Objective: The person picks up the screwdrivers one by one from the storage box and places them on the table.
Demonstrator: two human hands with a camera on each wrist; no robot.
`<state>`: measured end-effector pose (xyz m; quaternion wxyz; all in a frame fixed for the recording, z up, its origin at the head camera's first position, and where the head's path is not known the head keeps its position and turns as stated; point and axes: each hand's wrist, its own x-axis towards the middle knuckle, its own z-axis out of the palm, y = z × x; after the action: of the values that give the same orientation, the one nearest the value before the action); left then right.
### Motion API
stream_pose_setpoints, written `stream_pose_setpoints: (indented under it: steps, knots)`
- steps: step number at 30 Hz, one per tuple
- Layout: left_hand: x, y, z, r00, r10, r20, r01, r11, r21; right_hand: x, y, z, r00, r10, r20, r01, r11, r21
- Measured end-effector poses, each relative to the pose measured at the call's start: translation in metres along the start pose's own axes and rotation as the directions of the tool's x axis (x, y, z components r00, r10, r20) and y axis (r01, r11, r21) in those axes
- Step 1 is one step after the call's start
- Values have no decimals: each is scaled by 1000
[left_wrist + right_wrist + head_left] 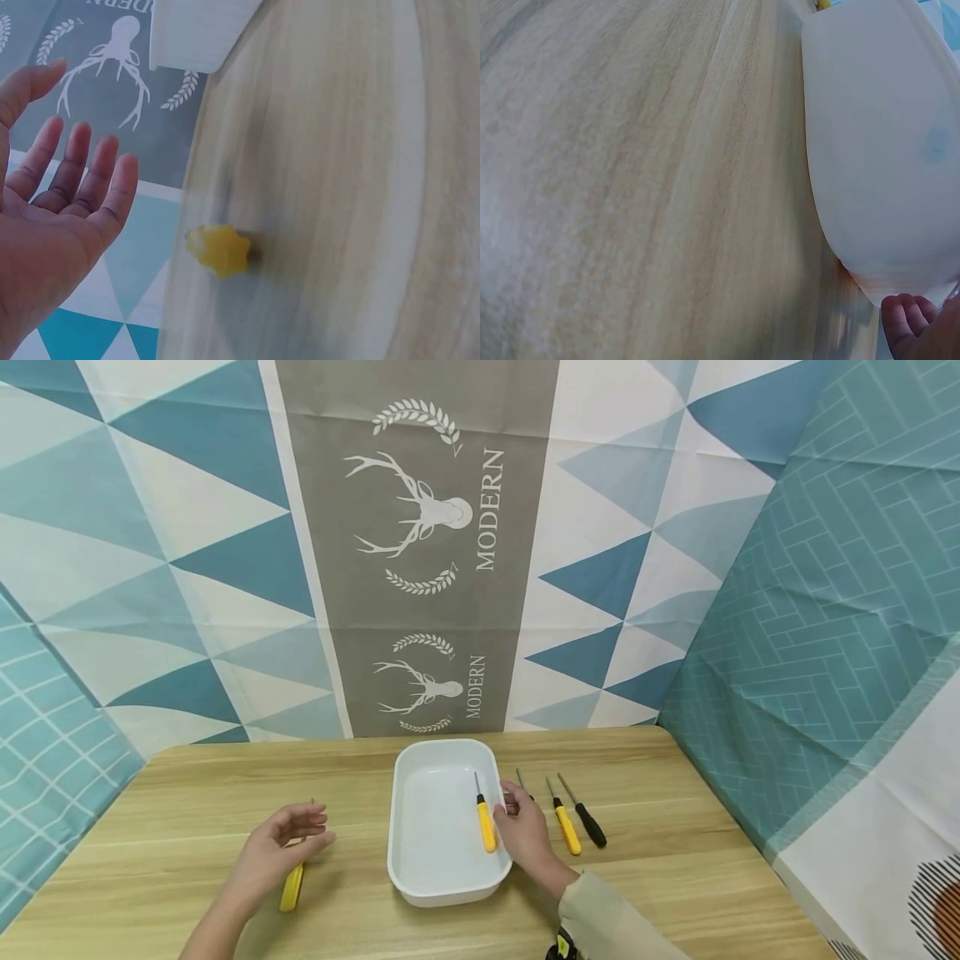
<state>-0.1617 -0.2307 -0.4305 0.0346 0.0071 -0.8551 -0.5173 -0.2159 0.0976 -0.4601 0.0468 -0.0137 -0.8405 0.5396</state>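
Note:
My left hand, fingers loosely spread, is over a yellow-handled screwdriver on the table. The left wrist view shows that hand empty, apart from the yellow handle end. A white rectangular box stands in the middle, with another yellow-handled screwdriver inside along its right side. At the box's right rim, my right hand grips the wall, thumb on the inner side. In the right wrist view, fingertips touch the box's outer wall; the thumb is hidden there.
Right of the box lie a yellow-handled screwdriver, a black-handled screwdriver and a third shaft partly behind my right hand. A black and yellow item shows by my sleeve. Patterned cloth hangs behind the wooden table.

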Motion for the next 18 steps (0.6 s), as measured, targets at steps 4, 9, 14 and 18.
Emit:
stream_pose_setpoints:
  steps: [4,9,14,18]
  knots:
    - [2,4,3,1000,9,5,-9,1000,-26,0,0,0,1000,2,-1,-2,1000,-6]
    - [4,7,8,999,36,2,-36,999,-40,0,0,0,1000,0,0,0,1000,-3]
    - [7,11,13,998,60,3,-60,997,-47,1,1,1,1000,-4,0,4,1000,-1]
    - [9,16,18,998,60,8,-60,996,-67,0,1,1,1000,-11,-6,11,1000,-4]
